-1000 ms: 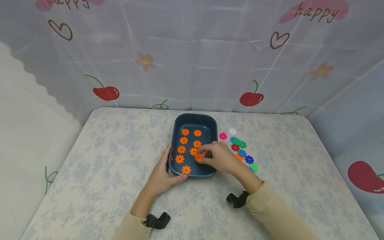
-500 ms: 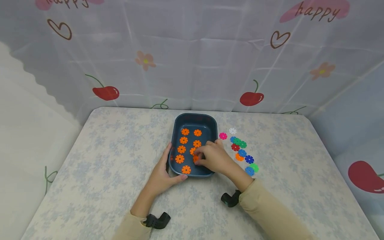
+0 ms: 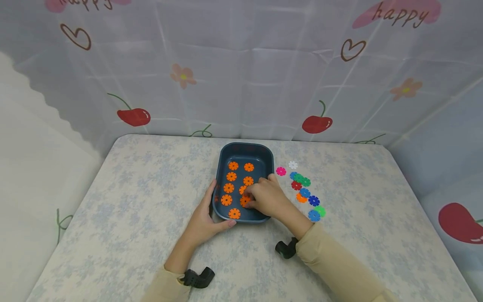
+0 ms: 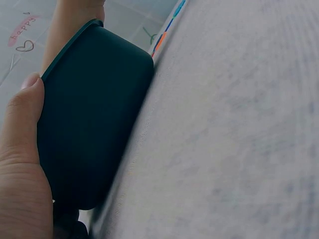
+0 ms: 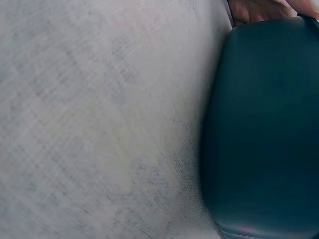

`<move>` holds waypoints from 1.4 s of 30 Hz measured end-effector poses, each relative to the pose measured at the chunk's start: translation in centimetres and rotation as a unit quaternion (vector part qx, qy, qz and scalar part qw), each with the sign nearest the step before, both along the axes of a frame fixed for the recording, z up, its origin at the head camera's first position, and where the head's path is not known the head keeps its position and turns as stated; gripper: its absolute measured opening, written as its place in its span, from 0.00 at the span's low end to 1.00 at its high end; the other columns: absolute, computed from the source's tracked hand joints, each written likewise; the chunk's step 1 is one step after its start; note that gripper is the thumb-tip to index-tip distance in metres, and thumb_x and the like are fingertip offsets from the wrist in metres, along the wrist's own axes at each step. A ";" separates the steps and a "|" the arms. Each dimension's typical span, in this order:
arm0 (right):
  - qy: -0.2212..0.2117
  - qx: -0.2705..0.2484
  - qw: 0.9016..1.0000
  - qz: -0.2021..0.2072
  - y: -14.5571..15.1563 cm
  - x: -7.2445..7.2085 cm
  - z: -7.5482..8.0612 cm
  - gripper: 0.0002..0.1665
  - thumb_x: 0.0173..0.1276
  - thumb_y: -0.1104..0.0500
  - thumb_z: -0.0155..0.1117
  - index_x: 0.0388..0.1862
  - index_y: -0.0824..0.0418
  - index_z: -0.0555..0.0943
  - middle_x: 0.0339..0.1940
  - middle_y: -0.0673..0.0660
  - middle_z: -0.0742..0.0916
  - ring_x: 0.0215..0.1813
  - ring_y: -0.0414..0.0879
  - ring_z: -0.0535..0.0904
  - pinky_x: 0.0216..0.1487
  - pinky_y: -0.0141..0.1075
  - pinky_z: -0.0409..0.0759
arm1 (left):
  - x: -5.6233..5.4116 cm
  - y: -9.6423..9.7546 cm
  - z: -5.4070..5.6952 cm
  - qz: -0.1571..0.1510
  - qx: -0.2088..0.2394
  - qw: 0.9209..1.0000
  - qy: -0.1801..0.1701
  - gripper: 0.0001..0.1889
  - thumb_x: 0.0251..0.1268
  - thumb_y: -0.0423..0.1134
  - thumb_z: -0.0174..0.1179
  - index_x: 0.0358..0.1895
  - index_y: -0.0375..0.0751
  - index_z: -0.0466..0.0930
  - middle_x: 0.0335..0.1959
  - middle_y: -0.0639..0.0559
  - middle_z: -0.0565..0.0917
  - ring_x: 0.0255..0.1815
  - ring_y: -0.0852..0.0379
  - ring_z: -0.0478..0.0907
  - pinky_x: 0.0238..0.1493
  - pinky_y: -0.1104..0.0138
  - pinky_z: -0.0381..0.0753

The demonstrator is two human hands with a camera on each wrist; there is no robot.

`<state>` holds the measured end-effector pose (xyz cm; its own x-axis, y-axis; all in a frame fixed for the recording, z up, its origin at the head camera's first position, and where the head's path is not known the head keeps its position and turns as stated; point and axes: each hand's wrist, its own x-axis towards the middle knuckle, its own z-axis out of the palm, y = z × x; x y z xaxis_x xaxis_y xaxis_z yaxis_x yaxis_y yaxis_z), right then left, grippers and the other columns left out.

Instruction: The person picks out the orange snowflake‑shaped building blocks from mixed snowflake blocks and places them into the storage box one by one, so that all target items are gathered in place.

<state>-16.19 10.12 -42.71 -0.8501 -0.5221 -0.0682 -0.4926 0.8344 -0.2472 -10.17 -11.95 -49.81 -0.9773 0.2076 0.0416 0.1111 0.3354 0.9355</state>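
A dark blue rectangular tray [image 3: 254, 216] holds several orange notched plastic discs, laid in two rough columns with one orange disc [image 3: 234, 213] at the near end. My left hand [image 3: 203, 222] grips the tray's near-left corner, thumb along the front rim and fingers down the left side. The left wrist view has the thumb against the tray's outer wall [image 4: 94, 114]. My right hand [image 3: 268, 198] reaches over the right rim with curled fingers. Its thumb and index finger pinch an orange disc [image 3: 244, 201] low in the right column, and the fingers partly cover it and the disc above.
Right of the tray lie loose discs in several colours, among them a pink disc [image 3: 281, 171], a white disc [image 3: 292, 165], a red disc [image 3: 296, 185] and a dark blue disc [image 3: 314, 201]. A patterned cloth [image 3: 151, 180] covers the table; printed curtains [image 3: 241, 84] stand behind.
My right hand has moved slightly left and towards me inside the tray, bringing the orange disc down beneath the right column. The left hand and the tray have stayed put.
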 end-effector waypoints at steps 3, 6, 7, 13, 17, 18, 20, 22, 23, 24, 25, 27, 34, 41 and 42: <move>0.004 0.010 1.000 0.002 -0.1 0.0 0.0 0.18 0.54 0.43 0.78 0.40 0.49 0.90 0.18 0.41 0.81 0.34 0.40 0.72 0.43 0.43 0.60 | 0.0 0.0 0.0 0.000 0.001 1.000 -0.002 0.64 0.47 0.54 0.78 0.81 0.63 0.38 0.82 0.62 0.46 0.82 0.53 0.47 0.77 0.42 0.53; 0.005 0.018 1.000 0.006 -0.2 0.0 0.0 0.18 0.54 0.42 0.78 0.40 0.48 0.89 0.18 0.40 0.80 0.33 0.40 0.72 0.43 0.43 0.60 | 0.0 0.0 0.0 0.001 -0.001 1.000 -0.002 0.64 0.47 0.55 0.78 0.81 0.63 0.38 0.82 0.62 0.46 0.82 0.53 0.47 0.77 0.42 0.53; 0.006 0.019 1.000 0.008 -0.2 0.0 0.0 0.17 0.54 0.42 0.78 0.39 0.48 0.89 0.18 0.41 0.80 0.33 0.40 0.71 0.42 0.43 0.60 | 0.0 0.0 0.0 0.001 -0.001 1.000 -0.002 0.64 0.47 0.55 0.78 0.81 0.63 0.38 0.81 0.62 0.46 0.82 0.53 0.47 0.77 0.42 0.54; 0.015 0.019 0.999 0.024 -0.3 -0.1 0.1 0.14 0.55 0.43 0.77 0.34 0.47 0.87 0.16 0.40 0.78 0.29 0.40 0.71 0.41 0.43 0.59 | 0.0 0.0 0.0 0.001 -0.001 1.000 0.000 0.64 0.47 0.54 0.78 0.81 0.63 0.38 0.81 0.62 0.47 0.82 0.53 0.48 0.77 0.42 0.54; 0.022 0.017 0.999 0.029 -0.3 -0.1 -0.1 0.13 0.54 0.43 0.78 0.31 0.47 0.87 0.16 0.40 0.78 0.28 0.39 0.71 0.40 0.42 0.58 | 0.1 0.0 0.1 0.001 0.000 1.000 -0.001 0.64 0.47 0.54 0.78 0.81 0.63 0.38 0.81 0.61 0.47 0.82 0.52 0.48 0.77 0.42 0.54; 0.023 0.018 0.999 0.030 -0.3 -0.1 -0.1 0.12 0.54 0.43 0.78 0.29 0.47 0.87 0.16 0.40 0.78 0.28 0.39 0.71 0.39 0.42 0.58 | 0.1 0.0 0.1 0.001 -0.001 1.000 -0.001 0.64 0.47 0.54 0.78 0.81 0.63 0.38 0.81 0.61 0.47 0.82 0.52 0.48 0.77 0.42 0.54; 0.026 0.021 0.999 0.030 -0.3 -0.2 -0.2 0.13 0.53 0.43 0.78 0.25 0.47 0.86 0.17 0.40 0.79 0.27 0.38 0.71 0.39 0.42 0.57 | 0.1 0.0 0.1 0.000 -0.001 1.000 -0.002 0.64 0.47 0.54 0.78 0.81 0.63 0.38 0.81 0.61 0.47 0.82 0.52 0.48 0.77 0.42 0.54; 0.029 0.024 0.999 0.030 -0.3 -0.2 -0.2 0.13 0.52 0.42 0.79 0.22 0.47 0.86 0.18 0.40 0.82 0.27 0.38 0.73 0.38 0.42 0.57 | 0.1 0.0 0.1 0.001 -0.001 1.000 -0.002 0.64 0.47 0.54 0.78 0.81 0.63 0.38 0.82 0.61 0.46 0.82 0.52 0.48 0.77 0.42 0.54; 0.030 0.025 0.999 0.031 -0.3 -0.2 -0.2 0.13 0.52 0.42 0.79 0.22 0.47 0.87 0.18 0.40 0.83 0.27 0.38 0.73 0.38 0.42 0.57 | 0.1 0.0 0.1 0.001 -0.001 1.000 -0.002 0.64 0.47 0.54 0.78 0.81 0.63 0.38 0.82 0.61 0.46 0.82 0.52 0.48 0.77 0.42 0.54; 0.030 0.026 0.999 0.031 -0.3 -0.2 -0.2 0.13 0.52 0.42 0.79 0.22 0.47 0.88 0.19 0.40 0.84 0.27 0.38 0.74 0.38 0.42 0.57 | 0.1 0.0 0.1 0.001 -0.001 1.000 -0.002 0.64 0.47 0.54 0.78 0.81 0.63 0.38 0.82 0.61 0.46 0.82 0.52 0.47 0.77 0.42 0.54; 0.029 0.024 0.999 0.031 -0.3 -0.2 -0.1 0.12 0.51 0.42 0.79 0.23 0.47 0.89 0.20 0.40 0.85 0.28 0.38 0.75 0.38 0.42 0.57 | 0.1 0.0 0.1 0.001 -0.001 1.000 -0.001 0.64 0.47 0.54 0.78 0.81 0.63 0.38 0.82 0.61 0.46 0.82 0.52 0.47 0.77 0.42 0.54; 0.027 0.020 0.999 0.032 -0.2 -0.3 -0.1 0.12 0.52 0.42 0.79 0.27 0.48 0.90 0.22 0.41 0.87 0.29 0.38 0.77 0.39 0.42 0.58 | 0.1 0.0 0.1 0.001 0.000 1.000 -0.001 0.64 0.47 0.54 0.78 0.81 0.63 0.38 0.82 0.61 0.46 0.82 0.52 0.48 0.77 0.42 0.54; 0.079 -0.074 0.994 0.020 1.0 -0.2 0.5 0.12 0.61 0.43 0.74 0.37 0.47 0.91 0.32 0.44 0.89 0.37 0.42 0.77 0.44 0.41 0.68 | 0.0 0.0 0.1 -0.002 0.004 1.000 0.007 0.63 0.48 0.53 0.78 0.81 0.61 0.38 0.82 0.61 0.47 0.81 0.52 0.48 0.77 0.43 0.55; 0.088 -0.203 0.975 -0.039 4.7 0.5 2.3 0.12 0.68 0.49 0.69 0.45 0.53 0.89 0.34 0.45 0.87 0.37 0.41 0.77 0.39 0.36 0.77 | 0.0 0.0 0.2 0.000 -0.002 1.000 0.008 0.64 0.48 0.53 0.78 0.81 0.61 0.38 0.82 0.61 0.46 0.82 0.53 0.47 0.77 0.43 0.53; 0.085 -0.205 0.974 -0.051 5.4 0.6 2.5 0.12 0.68 0.50 0.69 0.45 0.53 0.88 0.34 0.46 0.87 0.35 0.42 0.77 0.37 0.35 0.76 | 0.0 0.0 0.2 0.001 -0.002 1.000 0.007 0.64 0.47 0.53 0.78 0.81 0.62 0.38 0.82 0.61 0.46 0.82 0.53 0.47 0.77 0.43 0.53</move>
<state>-15.55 15.54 -40.24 -0.8798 -0.3882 0.2743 -0.4752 0.7300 -0.4912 -10.20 -11.92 -49.64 -0.9768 0.2067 0.0551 0.1244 0.3393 0.9324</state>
